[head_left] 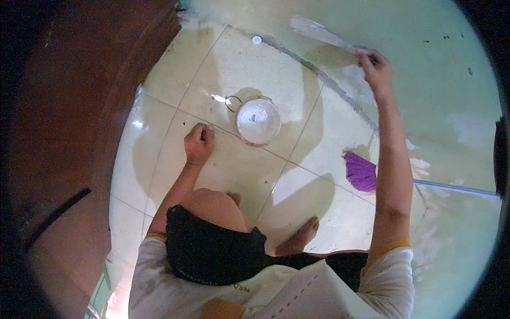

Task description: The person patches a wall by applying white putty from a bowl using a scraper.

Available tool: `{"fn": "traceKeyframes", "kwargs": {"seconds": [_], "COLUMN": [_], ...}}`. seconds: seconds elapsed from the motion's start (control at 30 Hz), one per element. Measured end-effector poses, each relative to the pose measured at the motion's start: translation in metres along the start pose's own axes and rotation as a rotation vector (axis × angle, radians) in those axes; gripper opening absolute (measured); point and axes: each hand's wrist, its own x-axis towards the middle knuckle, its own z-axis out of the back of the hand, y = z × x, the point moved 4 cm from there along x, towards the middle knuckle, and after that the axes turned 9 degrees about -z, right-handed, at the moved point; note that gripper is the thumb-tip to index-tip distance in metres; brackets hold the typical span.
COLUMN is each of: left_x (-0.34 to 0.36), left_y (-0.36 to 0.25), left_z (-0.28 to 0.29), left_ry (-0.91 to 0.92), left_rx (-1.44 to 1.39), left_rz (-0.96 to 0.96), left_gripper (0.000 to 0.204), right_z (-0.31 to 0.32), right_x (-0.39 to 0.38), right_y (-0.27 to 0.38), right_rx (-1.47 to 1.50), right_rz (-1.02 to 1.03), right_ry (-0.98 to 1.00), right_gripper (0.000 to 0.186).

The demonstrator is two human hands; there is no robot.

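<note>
My right hand grips a flat, white-smeared tool against the pale green wall, where a pale streak shows; the tool's edges are hard to make out. My left hand is closed in a fist low over the tiled floor, left of a round white tub; whether it holds anything is hidden. The tub has white material inside and a thin wire handle at its side. A small white round cap lies beyond it, near the grey strip along the wall's foot.
A broom head with purple bristles lies by the wall under my right forearm, its blue handle running rightward. A dark brown panel rises along the left. My bent knee and bare foot are in the lower middle.
</note>
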Motion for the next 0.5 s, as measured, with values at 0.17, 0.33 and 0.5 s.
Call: {"fn": "traceKeyframes", "kwargs": {"seconds": [0.17,0.33,0.5], "left_x": [0.005,0.003,0.004], "left_y": [-0.008,-0.003,-0.004], "left_z": [0.001,0.0,0.002], "left_ry": [0.006,-0.051,0.003], "left_rx": [-0.004,-0.03,-0.019], "left_rz": [0.011,-0.018,-0.015], "left_gripper": [0.025,0.024,0.024], "right_z": [0.046,-0.024,-0.049], "right_x": [-0.029,-0.014,0.014], "right_y": [0.014,0.029,0.013], "right_rx": [-0.067,-0.128,-0.148], "right_rz": [-0.161,0.133,0.161], "right_ry": [0.016,0.108,-0.007], "right_gripper": [0.024,0.031,0.035]}}
